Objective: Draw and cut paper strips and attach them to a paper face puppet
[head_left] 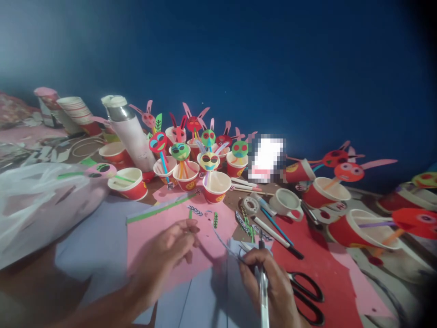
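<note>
My left hand [170, 248] is over the pink paper [146, 246], its thumb and fingers curled together. A small green paper strip [190, 213] shows just above its fingertips; whether they grip it I cannot tell. My right hand [269, 282] grips a clear pen [263, 296] with a dark tip pointing away from me. A thin lilac strip [221, 239] curves from near its fingers across the pink paper. Beside this hand lie scissors [309, 284] with black handles. Small leaf-patterned cutouts, one green [215, 220] and one lilac [195, 209], lie ahead of my left hand.
Several red-and-white paper cups [214, 195] hold paper creature faces on sticks. A flask [131, 136] and stacked cups [77, 111] stand at back left, a plastic bag [44, 205] at left. Tape [251, 205], a white marker [276, 234] and a mug [285, 202] lie right of centre.
</note>
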